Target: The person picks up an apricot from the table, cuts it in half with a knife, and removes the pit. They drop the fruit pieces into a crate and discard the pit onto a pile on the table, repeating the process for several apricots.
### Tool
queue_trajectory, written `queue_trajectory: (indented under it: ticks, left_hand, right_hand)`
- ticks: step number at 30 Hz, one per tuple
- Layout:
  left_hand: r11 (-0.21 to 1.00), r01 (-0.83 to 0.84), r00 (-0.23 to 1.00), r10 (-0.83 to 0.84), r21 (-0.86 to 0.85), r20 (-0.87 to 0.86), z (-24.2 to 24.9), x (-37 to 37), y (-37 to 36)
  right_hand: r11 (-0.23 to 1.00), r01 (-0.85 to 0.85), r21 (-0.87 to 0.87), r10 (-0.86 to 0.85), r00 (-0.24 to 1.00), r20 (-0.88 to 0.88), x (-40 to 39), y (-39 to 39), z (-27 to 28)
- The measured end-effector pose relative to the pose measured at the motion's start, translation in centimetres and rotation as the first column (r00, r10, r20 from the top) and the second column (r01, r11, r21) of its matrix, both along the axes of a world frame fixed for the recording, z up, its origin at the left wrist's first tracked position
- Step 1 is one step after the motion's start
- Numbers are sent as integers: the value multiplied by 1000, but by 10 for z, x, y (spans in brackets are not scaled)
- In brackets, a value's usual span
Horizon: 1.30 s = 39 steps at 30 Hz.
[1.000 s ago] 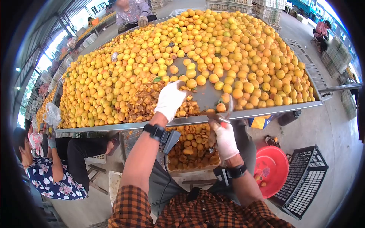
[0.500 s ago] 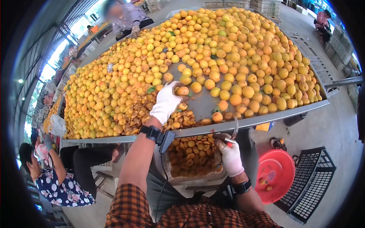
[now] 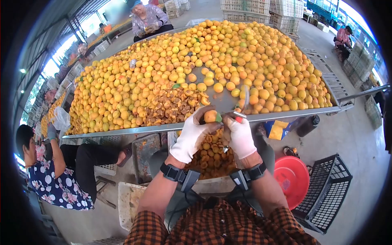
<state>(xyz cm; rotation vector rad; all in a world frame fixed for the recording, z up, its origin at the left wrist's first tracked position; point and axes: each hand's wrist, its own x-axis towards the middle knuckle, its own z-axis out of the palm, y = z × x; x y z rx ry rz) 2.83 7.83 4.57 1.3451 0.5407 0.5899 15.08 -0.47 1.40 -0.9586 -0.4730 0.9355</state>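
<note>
My left hand (image 3: pixel 191 138), in a white glove with soiled fingertips, is closed around an apricot (image 3: pixel 210 116) with a green leaf beside it. Close by on its right, my gloved right hand (image 3: pixel 241 138) grips a knife (image 3: pixel 240 116) with a red handle and a curved blade pointing up. Both hands are at the near edge of a metal-rimmed table (image 3: pixel 163 128). A large heap of whole apricots (image 3: pixel 130 92) covers much of it. Browned, torn apricot pieces (image 3: pixel 173 107) lie in a pile left of my hands. Beneath them, apricot halves (image 3: pixel 208 157) fill a crate, partly hidden.
A red basin (image 3: pixel 290 179) and a black plastic crate (image 3: pixel 326 196) stand on the floor to the right. One person (image 3: pixel 61 175) sits close on the left; another (image 3: pixel 150 20) sits across the table. Stacked crates (image 3: pixel 286 14) stand behind.
My left hand has drawn back from the heap toward my right hand with an apricot in it. My right hand has risen slightly with the knife, its blade now upright. The view has shifted.
</note>
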Motion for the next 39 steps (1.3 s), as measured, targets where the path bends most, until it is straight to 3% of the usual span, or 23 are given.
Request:
queue_trajectory:
  ticks: [2, 4, 6, 10, 12, 16, 17, 18, 19, 20, 21, 23, 24, 25, 26, 27, 28, 32, 33, 34, 36, 37, 39]
  left_hand:
    - [998, 31, 999, -29, -47, 41, -15, -7, -10]
    - [906, 104, 971, -3, -410, 240, -23, -8, -22]
    - [884, 109, 962, 22, -455, 273, -29, -8, -33]
    - [979, 44, 987, -13, -197, 157, -26, 6, -53]
    - [981, 6, 997, -20, 195, 70, -26, 18, -63]
    - [997, 56, 994, -60, 49, 94, -25, 21, -73]
    - [997, 55, 994, -60, 54, 91, -24, 19, -73]
    - [999, 53, 989, -54, 6, 135, -24, 16, -74]
    - [998, 54, 983, -45, -45, 178, -25, 14, -77]
    - [997, 52, 984, -43, -50, 175, -26, 12, -80]
    - [999, 43, 991, -46, 29, 123, -24, 11, -82]
    - [983, -5, 996, -12, 184, 91, -19, 10, -86]
    - [984, -9, 996, -6, 176, 84, -17, 9, -90]
    - [970, -45, 998, 34, 240, 48, -14, 12, -92]
    - [948, -74, 997, 73, 309, 16, -12, 14, -92]
    - [883, -88, 994, 108, 460, -17, -16, 16, -91]
    - [883, -80, 995, 100, 463, -19, -15, 17, -93]
    - [879, -122, 989, 147, 460, -19, -10, 17, -96]
    - [901, -140, 987, 162, 410, -20, -9, 15, -95]
    - [909, -159, 984, 179, 384, -17, -7, 11, -96]
    - [968, -170, 985, 174, 182, -3, -11, 8, -93]
    - [970, -164, 986, 169, 181, -11, -15, 7, -90]
    - [961, -145, 986, 160, 236, -45, -19, 6, -89]
  right_hand:
    - [999, -18, -40, 13, 994, -112, 1, -17, -5]
    - [994, 102, -38, -103, 994, -44, 9, -39, -5]
    - [980, 193, -39, -190, 979, 71, 28, -59, -4]
    - [982, 114, -150, -77, 969, 233, 32, -85, 19]
    - [983, 113, -147, -39, 900, 435, 14, -83, 21]
    - [953, 300, -42, -255, 870, 422, 37, -79, -10]
    - [938, 252, -239, -197, 953, 231, 46, -88, 10]
    - [879, 407, -249, -299, 876, 378, 61, -85, 4]
    - [802, 589, -100, -336, 583, 739, 81, -80, -13]
    - [727, 677, 114, -301, 166, 939, 95, -78, -31]
    - [729, 674, 114, -301, 167, 939, 100, -81, -38]
    - [795, 604, 62, -365, 394, 844, 99, -82, -34]
    - [799, 599, 51, -355, 402, 844, 94, -89, -34]
    - [879, 446, -166, -231, 704, 671, 74, -99, -6]
    - [921, 226, -318, -82, 910, 407, 56, -106, 16]
    - [951, 155, -267, -38, 916, 399, 39, -110, 22]
    - [975, 131, -177, -45, 906, 422, 26, -106, 17]
    - [872, 467, -146, -336, 788, 515, 50, -92, -23]
    - [799, 580, -158, -291, 603, 743, 68, -90, -23]
    - [802, 597, -32, -225, 351, 909, 91, -90, -40]
    - [760, 622, -189, -84, 382, 920, 102, -98, -39]
    - [753, 629, -193, -79, 377, 923, 102, -100, -33]
    - [820, 568, -72, -289, 519, 804, 99, -107, -21]
